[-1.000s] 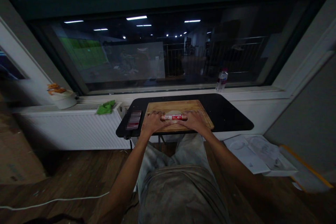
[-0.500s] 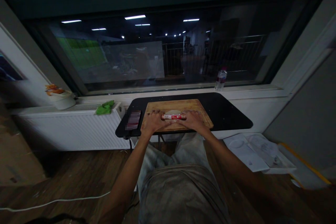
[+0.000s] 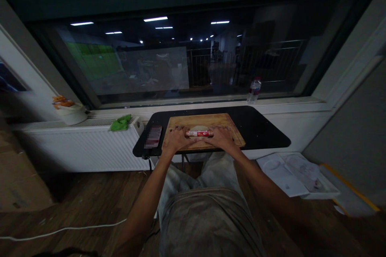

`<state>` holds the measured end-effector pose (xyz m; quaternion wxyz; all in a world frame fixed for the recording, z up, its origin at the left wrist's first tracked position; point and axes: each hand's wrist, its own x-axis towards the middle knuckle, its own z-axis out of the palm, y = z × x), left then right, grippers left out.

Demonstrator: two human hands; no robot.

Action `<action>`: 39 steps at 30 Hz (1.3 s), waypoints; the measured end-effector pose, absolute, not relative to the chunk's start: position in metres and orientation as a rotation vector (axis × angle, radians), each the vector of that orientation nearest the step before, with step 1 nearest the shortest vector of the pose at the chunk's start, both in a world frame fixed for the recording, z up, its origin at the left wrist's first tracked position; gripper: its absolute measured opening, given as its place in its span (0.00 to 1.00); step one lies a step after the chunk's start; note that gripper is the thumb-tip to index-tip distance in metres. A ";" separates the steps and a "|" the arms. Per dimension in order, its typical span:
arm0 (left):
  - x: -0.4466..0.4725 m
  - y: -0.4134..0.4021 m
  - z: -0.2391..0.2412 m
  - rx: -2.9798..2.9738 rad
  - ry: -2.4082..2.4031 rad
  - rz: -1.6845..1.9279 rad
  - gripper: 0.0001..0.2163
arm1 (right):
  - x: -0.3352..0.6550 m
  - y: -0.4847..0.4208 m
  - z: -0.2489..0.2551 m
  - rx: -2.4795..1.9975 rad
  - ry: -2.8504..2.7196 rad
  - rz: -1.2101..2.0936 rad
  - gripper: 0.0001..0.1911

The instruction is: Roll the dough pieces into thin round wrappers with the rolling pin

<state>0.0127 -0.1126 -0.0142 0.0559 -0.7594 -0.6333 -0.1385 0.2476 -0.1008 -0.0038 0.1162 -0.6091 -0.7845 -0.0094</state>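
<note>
A red and white roller lies crosswise on a pale flat piece of dough on the wooden board. My left hand rests on the roller's left end with fingers laid flat over it. My right hand presses on its right end the same way. The board sits on a small black table in front of my knees.
A blurred dark red packet lies on the table's left side. A water bottle stands on the window sill. A green cloth and a white bowl sit on the radiator at left. Papers lie on the floor at right.
The roller and both hands stay in nearly the same place on the board, shifting only slightly back and forth. The view has shifted a little.
</note>
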 end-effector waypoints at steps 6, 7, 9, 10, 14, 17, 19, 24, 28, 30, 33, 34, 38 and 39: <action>0.012 -0.113 -0.011 -2.313 -1.950 -0.412 0.34 | 0.246 -0.103 0.002 -1.820 -2.322 -0.007 0.33; 0.013 -0.114 -0.009 -2.310 -1.969 -0.405 0.34 | 0.246 -0.103 0.002 -1.824 -2.324 0.002 0.33; 0.016 -0.115 -0.007 -2.298 -2.003 -0.387 0.35 | 0.247 -0.103 0.003 -1.827 -2.330 0.010 0.34; 0.018 -0.115 -0.007 -2.285 -2.021 -0.379 0.35 | 0.247 -0.103 0.003 -1.820 -2.337 0.013 0.35; 0.025 -0.111 -0.013 -2.221 -2.065 -0.360 0.36 | 0.249 -0.102 0.002 -1.794 -2.374 0.004 0.37; 0.028 -0.107 -0.022 -2.201 -2.056 -0.368 0.35 | 0.249 -0.103 0.002 -1.785 -2.382 -0.005 0.35; 0.027 -0.106 -0.026 -2.210 -2.032 -0.389 0.34 | 0.251 -0.104 0.003 -1.764 -2.392 -0.002 0.36; 0.019 -0.105 -0.028 -2.282 -1.913 -0.446 0.29 | 0.256 -0.103 0.002 -1.686 -2.425 0.012 0.36; 0.015 -0.103 -0.027 -2.339 -1.889 -0.464 0.24 | 0.258 -0.099 0.000 -1.658 -2.413 0.016 0.37; 0.014 -0.103 -0.027 -2.354 -1.880 -0.474 0.22 | 0.259 -0.097 -0.001 -1.635 -2.421 0.025 0.33; 0.014 -0.105 -0.027 -2.365 -1.859 -0.508 0.22 | 0.260 -0.094 -0.004 -1.594 -2.452 0.026 0.29; 0.014 -0.105 -0.027 -2.367 -1.852 -0.523 0.22 | 0.260 -0.093 -0.006 -1.581 -2.456 0.013 0.30; 0.013 -0.111 -0.025 -2.397 -1.792 -0.572 0.21 | 0.263 -0.094 -0.016 -1.513 -2.417 -0.061 0.28; 0.013 -0.112 -0.025 -2.406 -1.780 -0.580 0.20 | 0.264 -0.095 -0.019 -1.496 -2.405 -0.066 0.27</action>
